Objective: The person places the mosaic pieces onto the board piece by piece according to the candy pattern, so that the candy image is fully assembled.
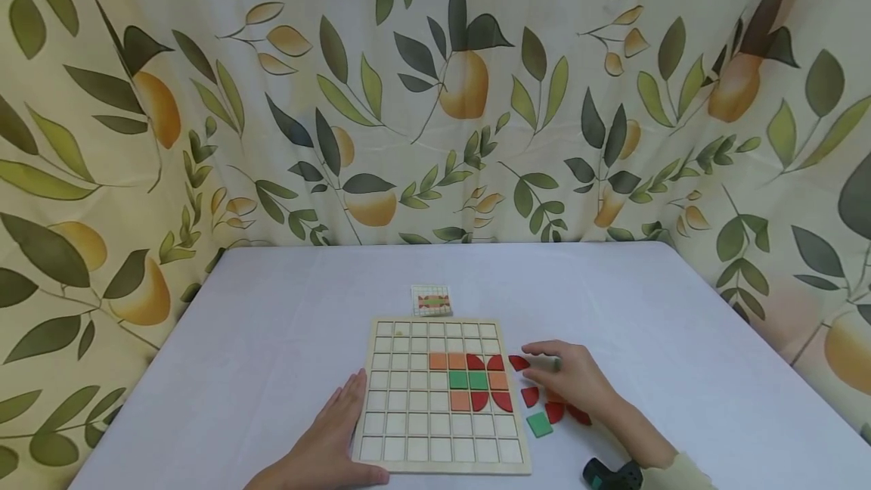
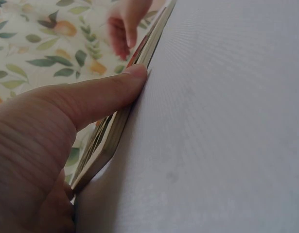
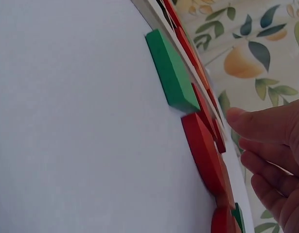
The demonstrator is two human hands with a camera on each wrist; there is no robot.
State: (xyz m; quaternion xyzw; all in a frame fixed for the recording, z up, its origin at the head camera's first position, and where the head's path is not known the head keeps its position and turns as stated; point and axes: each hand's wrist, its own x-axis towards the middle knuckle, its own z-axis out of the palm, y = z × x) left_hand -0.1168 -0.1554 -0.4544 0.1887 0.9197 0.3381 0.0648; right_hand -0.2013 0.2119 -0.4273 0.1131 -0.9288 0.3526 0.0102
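Grid board (head view): the square, pale wooden board (image 1: 442, 467) lies flat on the white-covered surface (image 1: 272, 308), some right-side cells filled with orange, green and red pieces (image 1: 459, 379).
Left hand (head view): this hand (image 1: 333, 433) spreads along the near-left corner, straight fingers at the left edge, thumb at the near one.
Right hand (head view): this hand (image 1: 574, 380) hovers with thumb and fingertips about a rounded red piece (image 1: 519, 363) just beside the board; whether they touch it, I cannot tell.
Loose pieces (head view): a flat green square (image 1: 540, 424) and red curved pieces (image 1: 530, 397) lie right of the board, some partly under the hand.
Room (head view): the surface stretches widest left of the board; a small printed card (image 1: 432, 301) sits close to the far edge.
Board edge (left wrist view): the thumb rests against the rim; the board looks stiff and rather light, best steadied by its edges.
Piece sides (right wrist view): thumb and fingers stand apart, no piece visible between them. The blocks look rigid, light and perhaps smooth; their thick sides should suit a pinch, though neighbours crowd some.
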